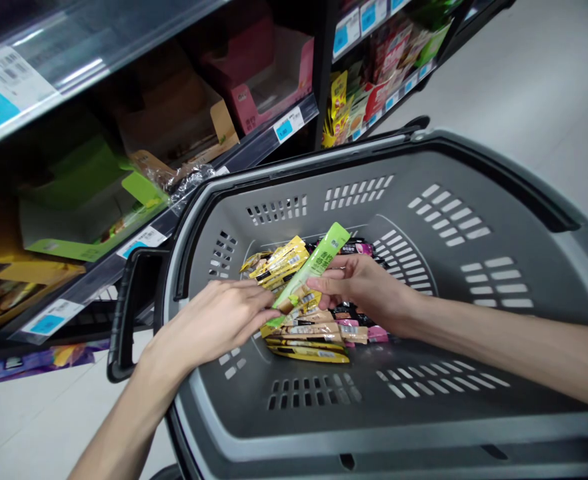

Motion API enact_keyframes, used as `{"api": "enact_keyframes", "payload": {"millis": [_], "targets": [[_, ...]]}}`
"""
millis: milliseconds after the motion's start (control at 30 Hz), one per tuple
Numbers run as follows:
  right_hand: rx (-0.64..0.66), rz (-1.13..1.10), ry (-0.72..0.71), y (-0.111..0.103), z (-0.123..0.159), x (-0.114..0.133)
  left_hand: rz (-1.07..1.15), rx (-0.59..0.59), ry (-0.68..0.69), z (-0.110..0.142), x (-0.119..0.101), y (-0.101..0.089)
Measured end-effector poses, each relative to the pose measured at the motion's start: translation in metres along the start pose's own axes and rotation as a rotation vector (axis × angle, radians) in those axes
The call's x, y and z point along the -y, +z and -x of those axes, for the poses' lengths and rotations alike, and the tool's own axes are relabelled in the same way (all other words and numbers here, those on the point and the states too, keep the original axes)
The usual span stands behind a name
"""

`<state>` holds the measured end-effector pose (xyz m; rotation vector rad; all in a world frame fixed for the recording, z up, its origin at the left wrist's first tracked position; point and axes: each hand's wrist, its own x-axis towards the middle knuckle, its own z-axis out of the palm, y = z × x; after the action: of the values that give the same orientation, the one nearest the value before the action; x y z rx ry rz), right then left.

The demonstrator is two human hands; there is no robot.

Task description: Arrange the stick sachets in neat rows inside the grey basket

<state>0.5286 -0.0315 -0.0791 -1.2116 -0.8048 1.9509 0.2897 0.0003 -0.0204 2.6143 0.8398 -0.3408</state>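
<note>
A long green snack packet [319, 259] slants across the inside of a grey shopping basket [479, 193]. My right hand [357, 287] grips it from the right, thumb on top near its middle. At its lower end, my left hand [229, 317] closes its fingers and thumb on the packet's edge. Below both hands lies a pile of slim packets: yellow ones [281, 260], tan ones [319, 332], and dark and pink ones [377, 333]. Part of the pile is hidden under my hands and the green packet.
Store shelves run along the left and back, holding a green display box [74, 247], a brown box [224, 127] and a pink box [247, 107]. Price labels [289, 125] line the shelf edges. The basket's black handle [121, 320] sticks out beside the lower shelf. Pale floor [534, 87] extends at right.
</note>
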Motion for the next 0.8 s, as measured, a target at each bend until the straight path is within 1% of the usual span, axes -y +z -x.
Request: {"api": "enact_keyframes", "payload": {"millis": [200,367,500,667,800], "targets": [[-0.051,0.0,0.008,0.002,-0.002,0.0,0.008,0.012,-0.014,-0.001,0.0,0.0],[-0.12,0.047,0.007,0.002,-0.002,0.003,0.004,0.028,-0.018,0.0,0.001,0.0],[-0.148,0.065,0.012,0.002,-0.001,0.004,0.022,0.041,-0.026,0.0,0.0,-0.001],[-0.201,0.098,0.046,0.007,0.002,0.009,0.016,0.035,-0.009,0.0,-0.001,-0.002],[-0.217,0.098,0.035,0.008,0.002,0.01,-0.006,0.021,0.005,0.0,-0.001,-0.002]]}}
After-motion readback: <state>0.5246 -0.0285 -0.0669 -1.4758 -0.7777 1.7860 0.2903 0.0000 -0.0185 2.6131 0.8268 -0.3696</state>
